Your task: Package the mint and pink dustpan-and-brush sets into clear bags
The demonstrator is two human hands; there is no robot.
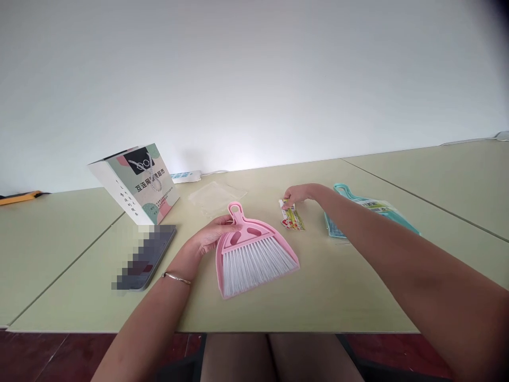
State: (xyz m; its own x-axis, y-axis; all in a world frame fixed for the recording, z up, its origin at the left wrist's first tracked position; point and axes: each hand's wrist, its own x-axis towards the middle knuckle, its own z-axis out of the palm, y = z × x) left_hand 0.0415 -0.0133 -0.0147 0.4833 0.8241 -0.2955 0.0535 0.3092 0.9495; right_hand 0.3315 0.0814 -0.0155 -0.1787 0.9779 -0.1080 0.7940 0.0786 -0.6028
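Note:
A pink dustpan with a matching hand brush nested in it lies at the middle of the table, white bristles toward me. My left hand grips the set by its upper left side, just below the looped handle. To the right, my right hand pinches the top of a printed cardboard label, yellow, white and red, at the table surface. Beyond my right forearm lies a teal dustpan set with a printed label, in clear wrapping and partly hidden by the arm.
A paper gift bag with a rope handle stands at the left back. In front of it lies a partly blurred phone. Clear plastic wrapping rests behind the pink set. The white wall bounds the table's back edge.

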